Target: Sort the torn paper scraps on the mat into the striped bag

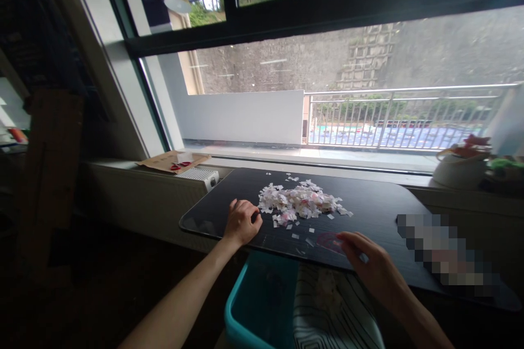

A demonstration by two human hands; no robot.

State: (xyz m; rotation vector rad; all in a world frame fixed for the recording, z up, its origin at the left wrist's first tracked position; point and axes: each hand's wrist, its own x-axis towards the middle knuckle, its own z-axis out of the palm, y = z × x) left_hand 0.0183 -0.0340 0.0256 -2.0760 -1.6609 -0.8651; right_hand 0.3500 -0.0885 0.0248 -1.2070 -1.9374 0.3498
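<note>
My left hand rests on the dark table, its fingers curled into a loose fist beside a heap of small white paper pieces. Whatever may be inside that fist is hidden. Some pieces in the heap have pink marks. At the table's front edge my right hand is closed, thumb and fingers pinched at the edge of a see-through plastic piece with a red print. How far the plastic reaches under this hand cannot be made out. A few loose paper pieces lie between the heap and the plastic.
Below the table edge stands a turquoise bin, with a striped cloth-like thing beside it. Red-handled scissors lie on brown paper at the sill. A blurred-out object is on the right. A window spans the far side.
</note>
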